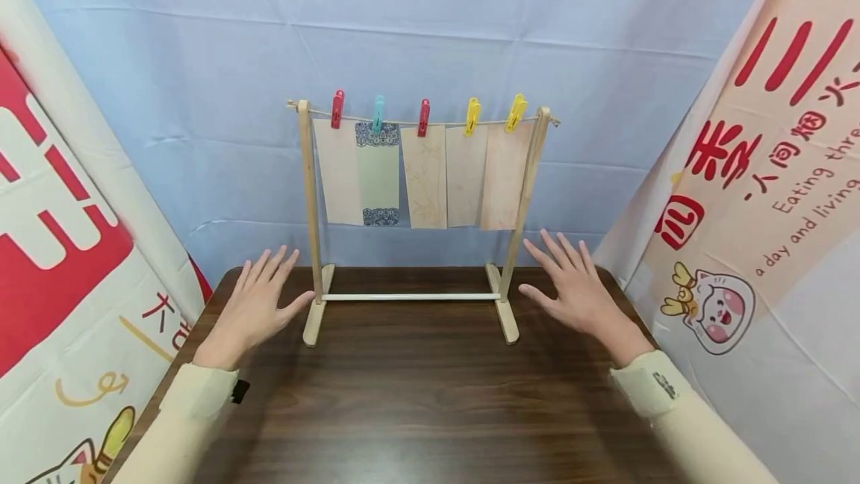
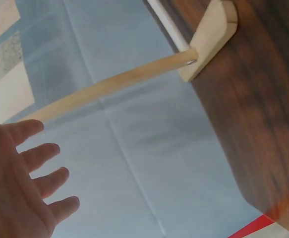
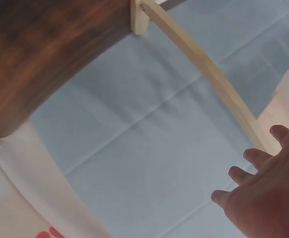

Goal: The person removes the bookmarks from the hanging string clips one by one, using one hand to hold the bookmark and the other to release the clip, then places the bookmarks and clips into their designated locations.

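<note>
A small wooden drying rack (image 1: 310, 230) stands at the far end of a dark wooden table (image 1: 416, 409). Several paper cards (image 1: 425, 176) hang from its string, each held by a coloured clothespin (image 1: 422, 117). My left hand (image 1: 258, 303) hovers with fingers spread just left of the rack's left post (image 2: 114, 83), thumb close to its foot (image 2: 211, 37). My right hand (image 1: 574, 288) is spread the same way just right of the right post (image 3: 208, 69). Neither hand holds anything.
A pale blue cloth (image 1: 430, 21) hangs behind the table. Printed banners with red characters and cartoon cats stand at the left (image 1: 60, 245) and right (image 1: 759, 193). A white rod (image 1: 410, 296) joins the rack's two feet.
</note>
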